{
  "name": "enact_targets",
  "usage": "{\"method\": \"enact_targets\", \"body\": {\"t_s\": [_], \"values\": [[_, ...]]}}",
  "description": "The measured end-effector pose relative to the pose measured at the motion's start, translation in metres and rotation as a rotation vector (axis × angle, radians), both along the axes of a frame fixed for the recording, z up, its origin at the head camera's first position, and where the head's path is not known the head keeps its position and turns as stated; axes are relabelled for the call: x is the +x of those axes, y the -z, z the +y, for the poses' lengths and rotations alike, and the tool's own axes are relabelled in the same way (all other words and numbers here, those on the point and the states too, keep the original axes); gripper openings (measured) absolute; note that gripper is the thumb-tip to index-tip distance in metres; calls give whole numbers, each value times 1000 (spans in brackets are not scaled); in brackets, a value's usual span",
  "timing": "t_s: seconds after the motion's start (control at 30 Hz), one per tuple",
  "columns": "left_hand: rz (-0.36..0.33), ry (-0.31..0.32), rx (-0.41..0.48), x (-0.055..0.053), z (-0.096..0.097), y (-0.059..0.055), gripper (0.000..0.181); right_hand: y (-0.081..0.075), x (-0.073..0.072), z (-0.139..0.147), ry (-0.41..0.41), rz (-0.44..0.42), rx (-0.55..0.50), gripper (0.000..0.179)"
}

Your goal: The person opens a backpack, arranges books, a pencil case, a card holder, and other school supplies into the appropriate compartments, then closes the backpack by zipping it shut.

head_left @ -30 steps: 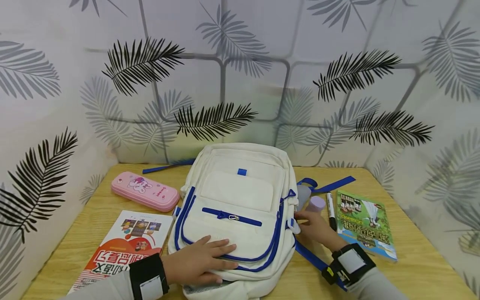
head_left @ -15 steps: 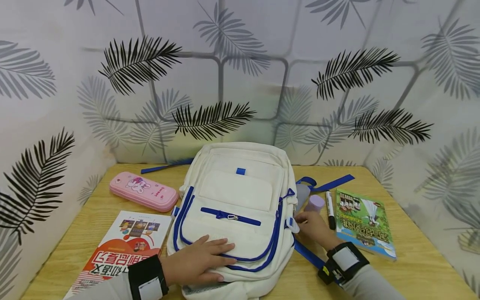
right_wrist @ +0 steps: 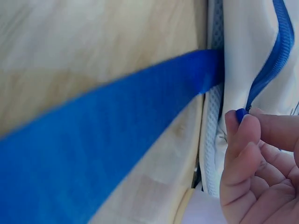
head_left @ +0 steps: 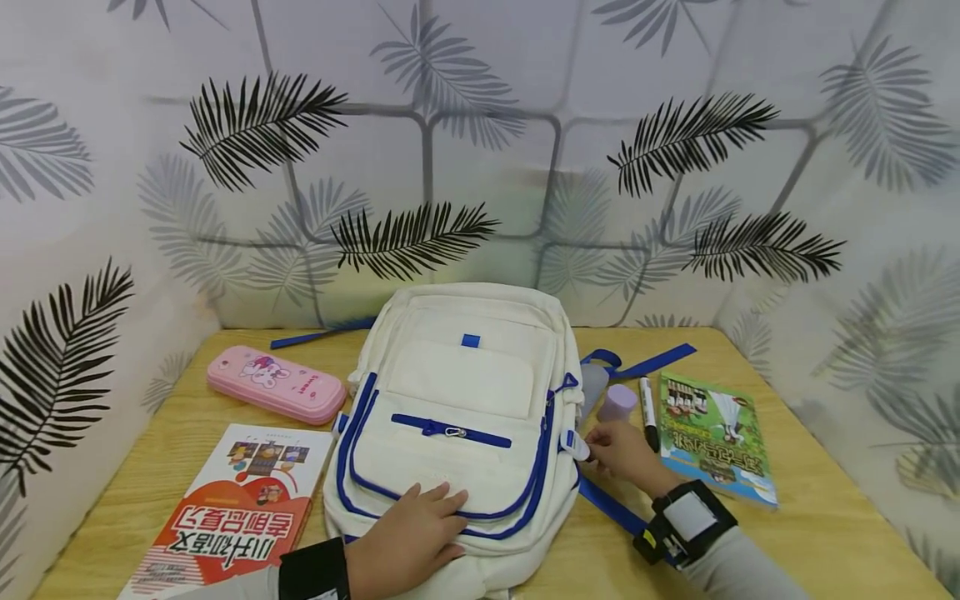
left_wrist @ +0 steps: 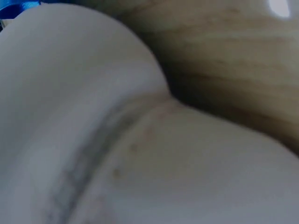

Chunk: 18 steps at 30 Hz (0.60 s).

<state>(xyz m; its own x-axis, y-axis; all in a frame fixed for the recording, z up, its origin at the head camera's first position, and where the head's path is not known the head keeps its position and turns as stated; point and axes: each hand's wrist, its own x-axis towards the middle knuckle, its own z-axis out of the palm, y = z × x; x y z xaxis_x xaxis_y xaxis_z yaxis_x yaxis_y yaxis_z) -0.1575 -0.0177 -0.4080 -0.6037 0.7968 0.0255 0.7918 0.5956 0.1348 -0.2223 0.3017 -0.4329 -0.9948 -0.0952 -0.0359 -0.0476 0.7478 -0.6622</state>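
A white backpack [head_left: 465, 379] with blue trim lies front side up on the wooden table. My left hand [head_left: 408, 537] rests on its lower front, fingers spread; the left wrist view shows only blurred white fabric [left_wrist: 84, 93] and table. At the backpack's right side, my right hand [head_left: 622, 454] has thumb and fingers together by the white side tab [head_left: 575, 444]. In the right wrist view those fingers pinch a small blue zipper pull [right_wrist: 241, 114], at the end of a blue zipper [right_wrist: 273, 56]. A wide blue strap [right_wrist: 107, 126] runs out from under the bag.
Left of the bag lie a pink pencil case [head_left: 276, 384] and a red-and-white book [head_left: 232, 508]. On the right are a lilac-capped bottle [head_left: 618, 402], a marker [head_left: 648, 412] and a green book [head_left: 716, 437]. A leaf-patterned curtain [head_left: 480, 167] stands behind the table.
The head view has shifted slightly. My left hand has slid a little right and down over the backpack's lower front. My right hand stays at the bag's right side.
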Motion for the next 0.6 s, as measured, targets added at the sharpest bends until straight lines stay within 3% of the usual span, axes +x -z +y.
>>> {"method": "enact_targets", "body": {"t_s": [0.17, 0.33, 0.6], "values": [[71, 22, 68, 0, -1, 5, 20, -4, 6, 3, 24, -4, -27, 9], [140, 40, 191, -2, -5, 12, 17, -3, 14, 7, 25, 13, -78, 8], [166, 27, 273, -2, -9, 16, 21, -4, 29, 9, 67, -23, -123, 9]]}}
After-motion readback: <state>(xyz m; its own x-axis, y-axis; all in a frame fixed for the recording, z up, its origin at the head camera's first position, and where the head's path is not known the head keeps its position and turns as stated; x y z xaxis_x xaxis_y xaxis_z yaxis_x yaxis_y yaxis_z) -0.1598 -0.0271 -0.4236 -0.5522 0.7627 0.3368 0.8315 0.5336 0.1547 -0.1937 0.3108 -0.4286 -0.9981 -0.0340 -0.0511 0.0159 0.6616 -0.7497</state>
